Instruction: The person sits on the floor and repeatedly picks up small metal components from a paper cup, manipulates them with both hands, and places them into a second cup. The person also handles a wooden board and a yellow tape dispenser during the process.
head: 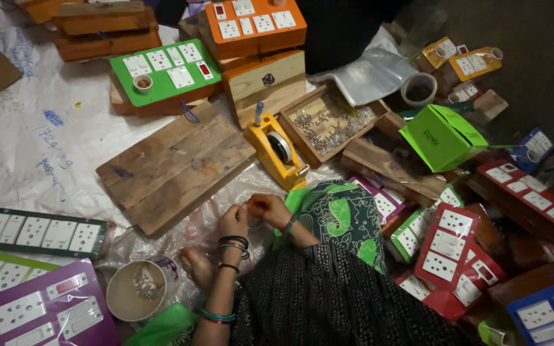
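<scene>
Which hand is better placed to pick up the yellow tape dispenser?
Right, probably: the right hand lies just below the tape dispenser; the left hand is farther off, nearer the bowl.

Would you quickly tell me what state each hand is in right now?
Left hand: fingers pinched together at the clear plastic bag; actual grip cannot be told.
Right hand: curled closed; contents cannot be told.

I saw a bright green cardboard box (442,136) lying tilted at the right, its flaps partly open, among the heaped switch panels. Behind it, further up, lay a clear plastic bag (368,75), flattened and shiny (its contents I could not tell). Another crumpled clear plastic bag (193,227) sat under my left hand (233,221) and right hand (268,208), which pinched at it together. No screens or signs showed.
</scene>
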`<state>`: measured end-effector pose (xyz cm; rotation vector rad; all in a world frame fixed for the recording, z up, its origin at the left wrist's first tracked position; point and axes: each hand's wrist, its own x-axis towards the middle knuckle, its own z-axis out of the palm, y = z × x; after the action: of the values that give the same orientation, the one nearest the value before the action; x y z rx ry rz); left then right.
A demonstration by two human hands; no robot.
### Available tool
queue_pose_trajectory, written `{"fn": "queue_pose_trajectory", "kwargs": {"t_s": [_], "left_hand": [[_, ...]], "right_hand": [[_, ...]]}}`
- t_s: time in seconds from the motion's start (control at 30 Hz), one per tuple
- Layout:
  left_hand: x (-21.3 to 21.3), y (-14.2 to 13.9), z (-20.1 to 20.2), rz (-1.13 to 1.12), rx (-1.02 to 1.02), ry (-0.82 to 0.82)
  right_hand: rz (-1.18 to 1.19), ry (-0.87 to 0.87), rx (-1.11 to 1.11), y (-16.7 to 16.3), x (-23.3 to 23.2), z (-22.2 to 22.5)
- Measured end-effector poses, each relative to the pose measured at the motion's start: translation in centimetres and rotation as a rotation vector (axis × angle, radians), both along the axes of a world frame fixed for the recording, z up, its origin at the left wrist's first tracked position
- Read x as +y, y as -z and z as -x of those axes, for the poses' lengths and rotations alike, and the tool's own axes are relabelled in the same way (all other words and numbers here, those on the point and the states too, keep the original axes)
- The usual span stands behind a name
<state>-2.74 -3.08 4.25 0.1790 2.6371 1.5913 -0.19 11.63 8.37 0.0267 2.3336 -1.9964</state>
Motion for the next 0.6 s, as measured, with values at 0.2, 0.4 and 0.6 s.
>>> {"fn": "queue_pose_trajectory", "kwargs": {"t_s": [0.2,0.4,0.6], "left_hand": [[0.6,0.4,0.1,-0.467,-0.359,-0.004],[1.5,0.1,0.0,-0.651,-0.464,-0.02],[2.0,-0.2,-0.9,-0.484,-0.409,0.002]], "right_hand": [[0.717,-0.015,-0.148,-1.3,1.3,-0.2],[0.196,-0.132,-0.174,-0.3,0.4,-0.4],[-0.477,-0.161,0.189,0.5,0.6,-0.2]]}}
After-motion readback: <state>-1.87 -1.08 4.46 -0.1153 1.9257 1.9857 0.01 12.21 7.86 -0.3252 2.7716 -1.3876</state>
